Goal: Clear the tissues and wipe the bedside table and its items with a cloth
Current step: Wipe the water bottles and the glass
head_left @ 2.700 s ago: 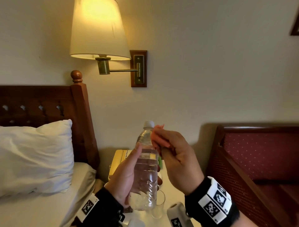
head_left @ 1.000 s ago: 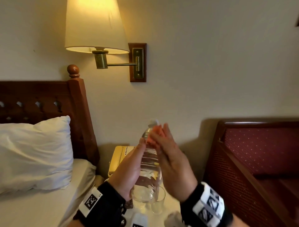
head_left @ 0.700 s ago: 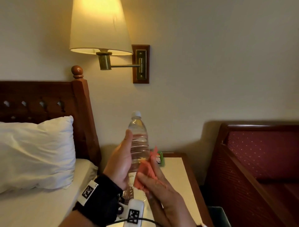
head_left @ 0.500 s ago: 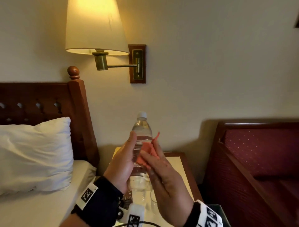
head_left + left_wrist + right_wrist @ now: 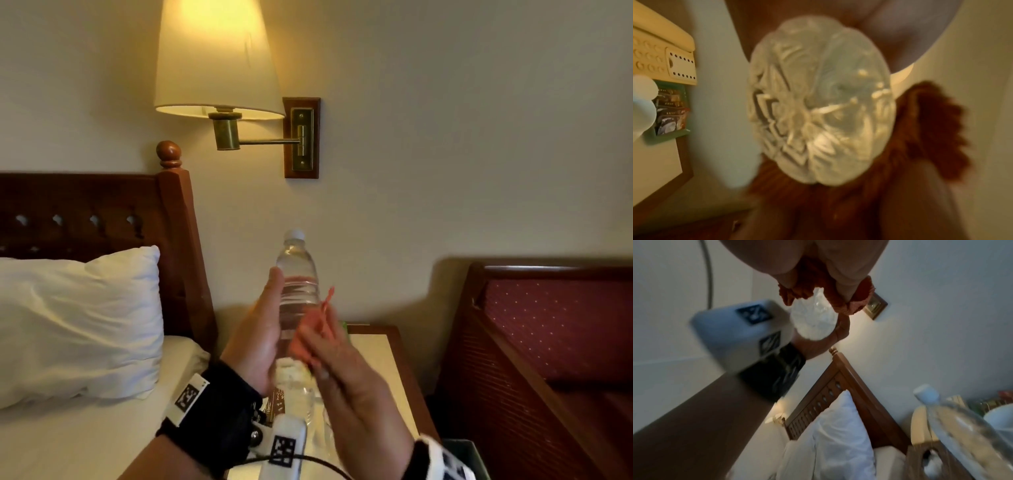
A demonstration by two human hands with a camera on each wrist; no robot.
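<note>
- My left hand (image 5: 255,346) is wrapped round the lower half of the clear ribbed plastic water bottle with a white cap (image 5: 297,284), thumb up its side, holding it upright in the air above the cream-topped, wood-edged bedside table (image 5: 383,356)
- My right hand (image 5: 346,373) presses the small orange-red terry cloth (image 5: 320,320) against the bottle's right side; it is blurred, and whether its fingers pinch the cloth or only press it flat I cannot tell
- To do this well I should keep the left grip firm and low so the bottle does not twist, and run the cloth the full length from shoulder to base, turning the bottle a little between strokes
- I judge a hard squeeze would dent the thin wall, so light pressure is enough
- From the left wrist the bottle's moulded petal-shaped base (image 5: 818,105) shows clear, cloth behind it
- A second bottle (image 5: 953,423) stands below beside a beige telephone (image 5: 663,48)
</note>
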